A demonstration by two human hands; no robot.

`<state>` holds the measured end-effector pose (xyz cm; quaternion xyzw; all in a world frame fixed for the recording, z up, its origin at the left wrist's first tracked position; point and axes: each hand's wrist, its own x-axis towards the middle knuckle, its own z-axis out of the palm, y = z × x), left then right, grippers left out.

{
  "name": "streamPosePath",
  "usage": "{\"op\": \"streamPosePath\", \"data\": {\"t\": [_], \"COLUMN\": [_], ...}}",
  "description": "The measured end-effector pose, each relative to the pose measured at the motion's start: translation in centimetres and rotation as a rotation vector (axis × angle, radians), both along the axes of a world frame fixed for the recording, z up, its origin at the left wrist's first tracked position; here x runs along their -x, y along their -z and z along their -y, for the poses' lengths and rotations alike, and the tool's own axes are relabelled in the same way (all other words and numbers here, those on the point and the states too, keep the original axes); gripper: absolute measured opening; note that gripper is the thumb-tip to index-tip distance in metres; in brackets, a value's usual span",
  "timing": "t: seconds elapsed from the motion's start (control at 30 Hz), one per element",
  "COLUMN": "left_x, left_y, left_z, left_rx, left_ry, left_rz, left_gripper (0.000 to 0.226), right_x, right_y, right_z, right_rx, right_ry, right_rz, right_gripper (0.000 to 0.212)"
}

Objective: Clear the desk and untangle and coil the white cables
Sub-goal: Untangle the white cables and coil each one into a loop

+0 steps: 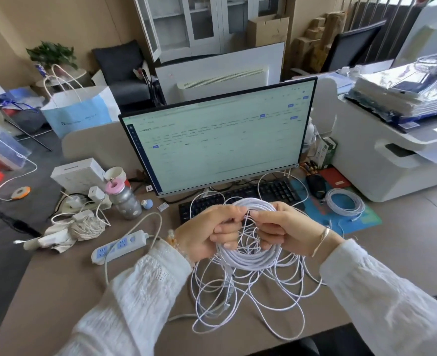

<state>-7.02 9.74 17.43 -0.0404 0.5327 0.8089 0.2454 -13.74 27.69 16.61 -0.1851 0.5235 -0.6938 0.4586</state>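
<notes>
White, thin and limp, the cable bundle (pixel 248 255) hung above the desk (pixel 83 291), gripped at its rim by the left hand (pixel 207 235) and pinched by the right hand (pixel 281 229), looking light, springy and best held where the turns gather.

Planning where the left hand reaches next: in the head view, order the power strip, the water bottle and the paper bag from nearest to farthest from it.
From the left hand:
1. Power strip, on the desk just to its left.
2. Water bottle, farther left and back, beside the monitor.
3. Paper bag, far back left, behind the desk divider.
</notes>
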Motion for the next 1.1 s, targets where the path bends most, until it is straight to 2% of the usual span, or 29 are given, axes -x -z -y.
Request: {"op": "streamPosePath", "data": {"t": [0.1,0.23,0.37,0.57,0.7,0.87,0.93,1.0,1.07,1.1], "left_x": [2.2,5.0,7.5,11.3,14.2,16.7,17.1,17.1,16.8,16.6], "left_y": [-0.3,0.1,1.2,1.3,1.8,3.6,4.4,5.2,6.2,6.7], "left_z": [-2.1,-5.0,-8.1,-14.4,-17.4,-20.0,-20.2,-20.0,-19.7,-19.6], "left_rx": [0.052,0.052,0.014,0.015,0.131,0.31,0.412,0.519,0.573,0.576], "left_ry": [0.013,0.066,0.129,-0.061,-0.142,-0.281,-0.337,-0.384,-0.416,-0.429], "left_rz": [0.014,-0.002,0.004,0.082,0.133,0.151,0.144,0.156,0.183,0.198], "left_gripper": [0.03,0.039,0.046,0.045,0.055,0.056,0.054,0.054,0.054,0.053], "right_x": [0.8,1.9,4.5,8.7,11.1,14.4,15.4,16.1,16.1,15.8], "right_y": [0.4,1.2,2.0,2.8,4.2,7.2,9.6,13.1,16.6,17.9], "right_z": [-1.8,-4.4,-8.2,-13.1,-15.7,-19.4,-20.6,-21.9,-22.7,-22.9], "right_rx": [-0.035,0.012,0.027,-0.065,-0.064,-0.289,-0.437,-0.729,-1.007,-1.097], "right_ry": [0.106,0.294,0.359,0.389,0.37,0.42,0.464,0.417,0.163,0.025], "right_rz": [0.076,0.079,0.022,-0.023,-0.016,-0.109,-0.219,-0.522,-0.827,-0.915], "right_gripper": [0.055,0.061,0.072,0.051,0.051,0.046,0.031,0.016,0.008,0.009]}}
